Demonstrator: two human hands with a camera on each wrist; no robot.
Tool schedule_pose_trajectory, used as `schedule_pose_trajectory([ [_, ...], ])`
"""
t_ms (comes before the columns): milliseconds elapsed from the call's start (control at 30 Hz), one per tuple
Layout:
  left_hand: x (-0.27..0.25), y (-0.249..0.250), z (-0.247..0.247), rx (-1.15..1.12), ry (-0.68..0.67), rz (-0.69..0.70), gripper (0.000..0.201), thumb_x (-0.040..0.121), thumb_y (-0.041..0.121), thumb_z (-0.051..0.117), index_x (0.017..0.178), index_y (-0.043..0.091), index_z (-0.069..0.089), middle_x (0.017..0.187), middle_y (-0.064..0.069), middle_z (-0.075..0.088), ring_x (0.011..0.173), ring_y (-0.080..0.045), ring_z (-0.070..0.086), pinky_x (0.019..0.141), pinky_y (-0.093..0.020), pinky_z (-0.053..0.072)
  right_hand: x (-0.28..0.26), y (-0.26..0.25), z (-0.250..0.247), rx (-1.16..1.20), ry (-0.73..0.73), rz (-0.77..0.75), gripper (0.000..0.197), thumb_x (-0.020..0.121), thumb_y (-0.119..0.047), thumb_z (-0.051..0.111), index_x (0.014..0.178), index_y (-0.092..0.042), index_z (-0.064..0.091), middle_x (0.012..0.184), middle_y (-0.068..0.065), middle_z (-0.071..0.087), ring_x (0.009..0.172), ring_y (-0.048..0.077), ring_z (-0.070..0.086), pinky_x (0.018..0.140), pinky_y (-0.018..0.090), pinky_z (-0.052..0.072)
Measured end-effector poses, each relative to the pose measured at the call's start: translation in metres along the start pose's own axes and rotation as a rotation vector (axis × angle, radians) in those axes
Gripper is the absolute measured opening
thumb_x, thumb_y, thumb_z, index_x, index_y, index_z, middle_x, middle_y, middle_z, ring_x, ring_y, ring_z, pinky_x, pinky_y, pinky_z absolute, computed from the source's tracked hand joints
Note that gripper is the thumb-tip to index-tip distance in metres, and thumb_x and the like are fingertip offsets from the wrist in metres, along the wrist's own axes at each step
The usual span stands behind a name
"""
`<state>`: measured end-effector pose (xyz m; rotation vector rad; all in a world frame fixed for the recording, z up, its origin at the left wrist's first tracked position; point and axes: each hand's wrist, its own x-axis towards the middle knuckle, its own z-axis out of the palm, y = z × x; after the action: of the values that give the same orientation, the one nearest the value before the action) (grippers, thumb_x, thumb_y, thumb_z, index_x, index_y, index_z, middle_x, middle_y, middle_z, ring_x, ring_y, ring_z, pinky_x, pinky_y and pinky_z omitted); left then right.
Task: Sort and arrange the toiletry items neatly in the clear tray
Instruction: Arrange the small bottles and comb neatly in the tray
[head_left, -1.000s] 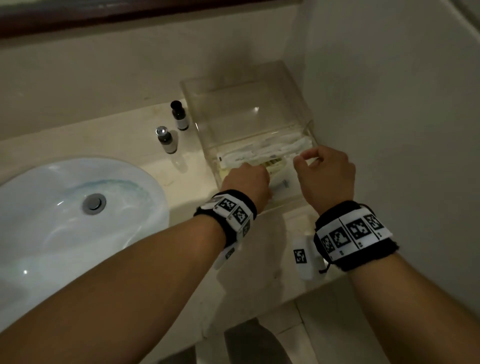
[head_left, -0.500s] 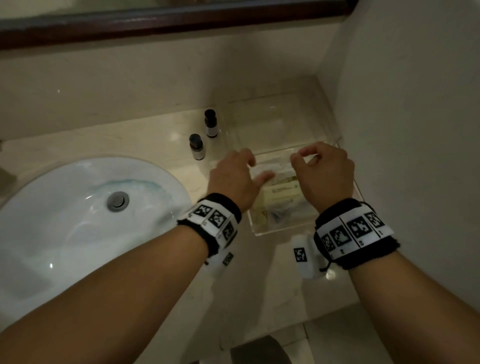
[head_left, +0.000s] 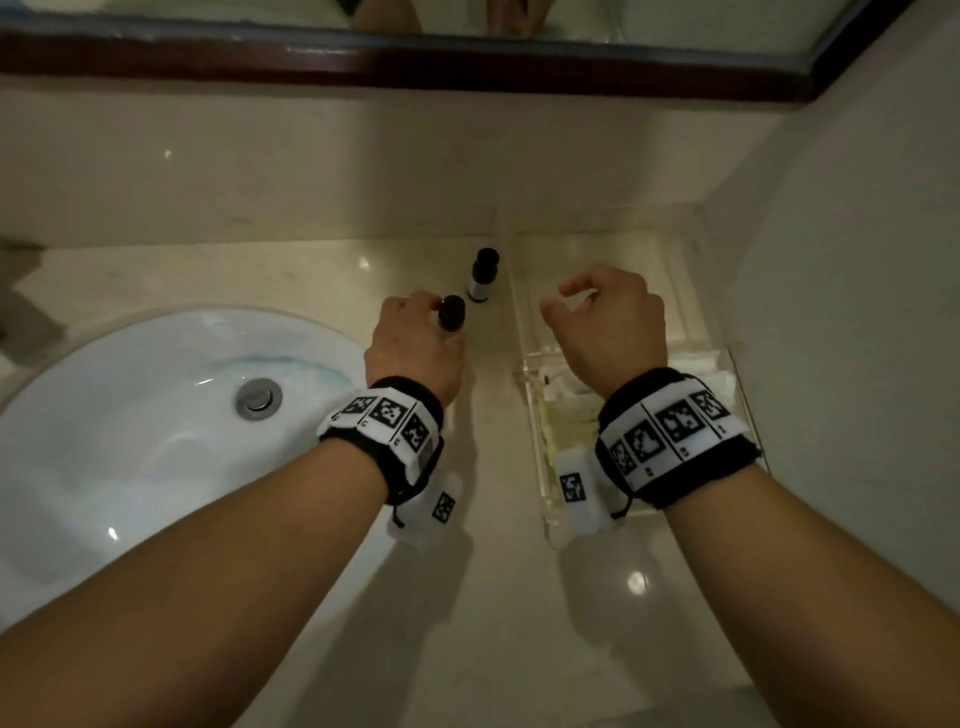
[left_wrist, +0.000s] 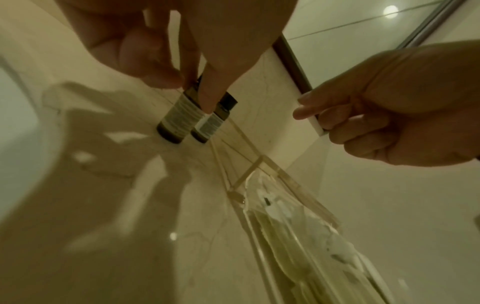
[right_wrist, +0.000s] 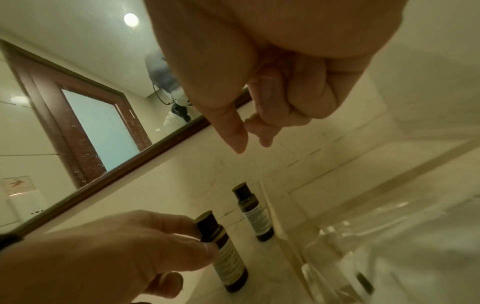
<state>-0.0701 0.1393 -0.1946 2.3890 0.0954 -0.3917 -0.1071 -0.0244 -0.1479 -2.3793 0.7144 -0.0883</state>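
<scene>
Fingers of the left hand (head_left: 413, 345) pinch the nearer of 2 dark bottles (head_left: 451, 313) on the counter (head_left: 291, 275), likely bound for the clear tray (head_left: 535, 415), while the right hand (head_left: 610, 317) hovers loosely curled and empty above it.

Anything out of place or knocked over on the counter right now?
Nothing spilled or tipped. Two small dark bottles stand upright on the counter outside the clear acrylic tray: the left hand pinches the nearer bottle; the farther bottle is untouched. White sachets lie loosely piled inside. The right hand holds nothing.
</scene>
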Motion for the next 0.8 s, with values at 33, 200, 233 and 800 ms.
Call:
schedule_pose_trajectory([
  [33, 0.004, -0.001, 0.0, -0.006, -0.002, -0.002, 0.038, 0.093, 0.033, 0.065, 0.129, 0.026, 0.058, 0.135, -0.003, 0.052, 0.113, -0.027, 0.058, 0.087, -0.032, 0.041, 0.004, -0.003, 0.002, -0.006, -0.012, -0.003, 0.025, 0.083, -0.038, 0.066, 0.103, -0.022, 0.068, 0.081, -0.002, 0.068, 0.087, 0.019, 0.066, 0.076, 0.026, 0.048],
  [200, 0.019, -0.001, -0.003, -0.023, -0.034, -0.013, 0.034, 0.092, 0.038, 0.063, 0.126, 0.03, 0.062, 0.131, -0.003, 0.057, 0.113, -0.029, 0.059, 0.089, -0.035, 0.047, 0.026, -0.019, 0.015, -0.047, -0.09, -0.022, 0.033, 0.082, -0.036, 0.069, 0.111, -0.021, 0.067, 0.099, 0.001, 0.071, 0.095, 0.019, 0.066, 0.084, 0.029, 0.053],
  [233, 0.02, -0.001, -0.003, -0.023, -0.037, -0.012, 0.034, 0.093, 0.038, 0.062, 0.126, 0.03, 0.061, 0.13, -0.003, 0.057, 0.112, -0.03, 0.059, 0.089, -0.037, 0.048, 0.03, -0.021, 0.019, -0.048, -0.107, -0.024, 0.035, 0.081, -0.036, 0.069, 0.111, -0.02, 0.067, 0.101, 0.001, 0.071, 0.096, 0.02, 0.067, 0.086, 0.032, 0.055],
  [800, -0.004, -0.014, -0.028, -0.128, 0.053, -0.013, 0.029, 0.088, 0.041, 0.067, 0.115, 0.03, 0.063, 0.111, 0.013, 0.071, 0.102, -0.022, 0.064, 0.087, -0.04, 0.052, 0.048, -0.03, 0.071, -0.098, -0.144, -0.042, 0.038, 0.081, -0.037, 0.071, 0.116, -0.025, 0.062, 0.109, 0.003, 0.068, 0.097, 0.025, 0.064, 0.069, 0.025, 0.041],
])
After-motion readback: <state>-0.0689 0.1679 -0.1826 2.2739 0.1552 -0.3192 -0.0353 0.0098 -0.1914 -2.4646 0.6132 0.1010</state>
